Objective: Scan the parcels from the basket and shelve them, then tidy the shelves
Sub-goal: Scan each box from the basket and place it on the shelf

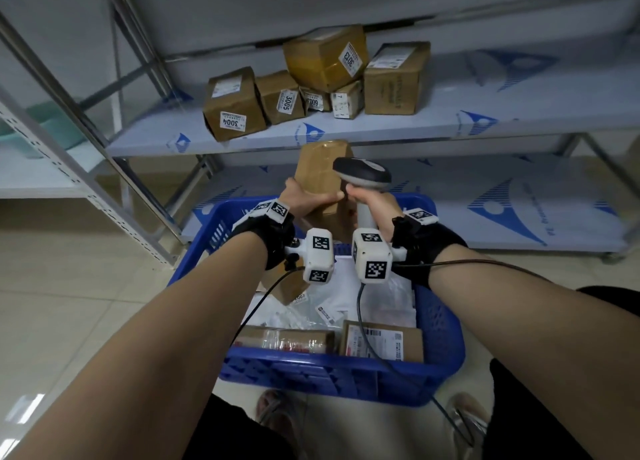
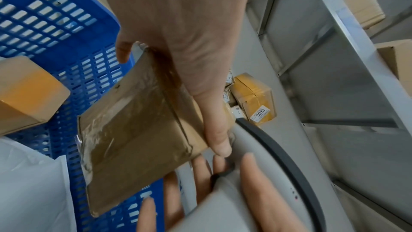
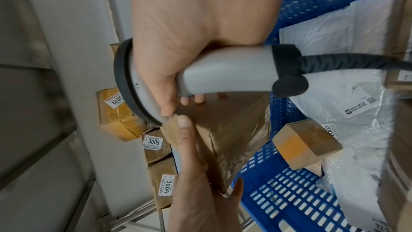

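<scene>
Head view shows the left hand (image 1: 297,196) gripping a brown parcel (image 1: 323,175) upright above the blue basket's (image 1: 446,338) far end; the right hand (image 1: 372,201) wraps the scanner (image 1: 363,175) handle just beside it; numbered boxes (image 1: 311,89) sit on the shelf (image 1: 485,124) beyond.

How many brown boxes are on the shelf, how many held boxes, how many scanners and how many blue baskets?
Brown boxes on the shelf: 6
Brown box held in the left hand: 1
Scanner in the right hand: 1
Blue basket: 1
Total: 9
</scene>
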Available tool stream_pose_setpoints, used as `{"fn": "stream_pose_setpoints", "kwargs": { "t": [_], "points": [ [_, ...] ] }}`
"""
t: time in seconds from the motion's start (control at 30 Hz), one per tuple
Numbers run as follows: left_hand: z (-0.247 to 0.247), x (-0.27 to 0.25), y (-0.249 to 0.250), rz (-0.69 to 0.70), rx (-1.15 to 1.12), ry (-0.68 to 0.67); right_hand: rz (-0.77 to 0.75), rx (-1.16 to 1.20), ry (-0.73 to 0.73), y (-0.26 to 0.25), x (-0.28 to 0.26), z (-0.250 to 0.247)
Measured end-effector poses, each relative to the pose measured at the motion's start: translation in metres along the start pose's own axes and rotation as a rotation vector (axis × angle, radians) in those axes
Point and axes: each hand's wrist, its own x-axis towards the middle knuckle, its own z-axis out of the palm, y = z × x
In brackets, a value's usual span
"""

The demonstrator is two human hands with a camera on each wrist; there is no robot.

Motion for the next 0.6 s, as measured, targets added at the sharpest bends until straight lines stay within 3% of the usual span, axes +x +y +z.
{"fn": "stream_pose_setpoints", "kwargs": {
  "t": [0.17, 0.27, 0.33, 0.5, 0.6],
  "points": [
    [0.004, 0.001, -0.002, 0.005, 0.182, -0.011, -0.007, 0.008, -0.025, -0.019, -0.032, 0.006],
    [-0.005, -0.004, -0.008, -0.046, -0.137, -0.028, -0.015, 0.052, -0.070, -0.032, -0.051, 0.006],
    [-0.015, -0.012, -0.012, -0.095, -0.355, -0.070, -0.033, 0.067, -0.017, -0.036, -0.049, -0.002],
    [-0.039, -0.021, -0.022, -0.253, -0.577, -0.255, -0.005, 0.183, 0.006, -0.038, -0.039, -0.019],
    [-0.041, -0.021, -0.017, -0.260, -0.601, -0.312, -0.001, 0.135, 0.012, -0.035, -0.037, -0.016]
  ]
}}
